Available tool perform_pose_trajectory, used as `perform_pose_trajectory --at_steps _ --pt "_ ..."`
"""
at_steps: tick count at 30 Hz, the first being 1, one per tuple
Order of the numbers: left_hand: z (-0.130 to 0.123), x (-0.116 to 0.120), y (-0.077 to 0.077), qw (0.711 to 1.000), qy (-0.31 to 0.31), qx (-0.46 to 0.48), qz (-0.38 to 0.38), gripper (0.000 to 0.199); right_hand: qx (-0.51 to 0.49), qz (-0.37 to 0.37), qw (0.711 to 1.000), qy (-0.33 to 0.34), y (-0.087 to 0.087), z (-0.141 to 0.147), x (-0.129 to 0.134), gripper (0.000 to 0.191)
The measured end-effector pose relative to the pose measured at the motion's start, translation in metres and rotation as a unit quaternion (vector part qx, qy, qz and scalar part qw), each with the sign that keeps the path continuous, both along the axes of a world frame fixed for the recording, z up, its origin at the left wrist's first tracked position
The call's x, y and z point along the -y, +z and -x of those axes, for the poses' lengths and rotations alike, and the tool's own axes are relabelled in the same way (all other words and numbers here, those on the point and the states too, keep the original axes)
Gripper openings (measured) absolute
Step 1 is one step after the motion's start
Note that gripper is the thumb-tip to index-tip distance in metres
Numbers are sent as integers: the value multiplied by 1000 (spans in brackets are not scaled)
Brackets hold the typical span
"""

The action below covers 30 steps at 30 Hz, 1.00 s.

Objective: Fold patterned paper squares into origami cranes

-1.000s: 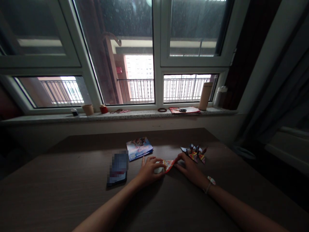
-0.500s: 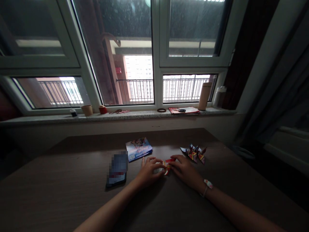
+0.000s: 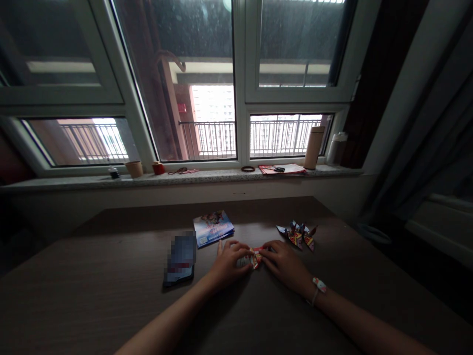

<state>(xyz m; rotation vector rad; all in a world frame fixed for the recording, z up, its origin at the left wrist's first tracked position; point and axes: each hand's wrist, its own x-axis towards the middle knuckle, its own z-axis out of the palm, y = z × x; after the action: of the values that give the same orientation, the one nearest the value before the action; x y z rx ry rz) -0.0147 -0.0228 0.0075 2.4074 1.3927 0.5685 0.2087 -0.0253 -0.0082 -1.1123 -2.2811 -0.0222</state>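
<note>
One patterned paper piece (image 3: 256, 258) under work, both hands engaged

Location: the piece, red, yellow and white, lies low at the surface (image 3: 111, 305), between the left hand (image 3: 229, 261) and the right hand (image 3: 287, 264).

Hands: the left hand is curved over the left end with its thumb apart from its fingers; the right hand's fingertips touch the right end. Whether either is pinching or merely pressing cannot be told.

Step in hand: judged to be folding or creasing, since the piece looks bent and small. The crease itself is hidden.

Next move: judged to call for a steady left hand, edges lined up, and firm right-hand pressure along the fold.

Adjacent: pointed folded papers (image 3: 296, 236) lie beyond the right hand; a booklet (image 3: 213, 228) lies beyond the left.
</note>
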Motion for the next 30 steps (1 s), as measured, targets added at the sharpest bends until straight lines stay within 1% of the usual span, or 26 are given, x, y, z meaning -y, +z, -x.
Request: perform_pose_trajectory --at_steps 5,9,15,23,30 --pt "-3 -1 0 1000 3 -6 -17 24 12 2 1000 -9 1 1 1 22" --pt "-5 -4 -4 999 12 -13 -39 21 16 2 1000 -18 1 2 2 21" --pt "-3 -7 -11 999 12 -26 -36 31 15 -7 1000 -15 0 2 2 22" --pt "-4 -8 -8 998 32 -58 -11 37 15 17 999 -34 3 4 5 19" --pt "-5 -8 -7 997 36 -68 -15 39 19 18 999 -45 2 6 4 19"
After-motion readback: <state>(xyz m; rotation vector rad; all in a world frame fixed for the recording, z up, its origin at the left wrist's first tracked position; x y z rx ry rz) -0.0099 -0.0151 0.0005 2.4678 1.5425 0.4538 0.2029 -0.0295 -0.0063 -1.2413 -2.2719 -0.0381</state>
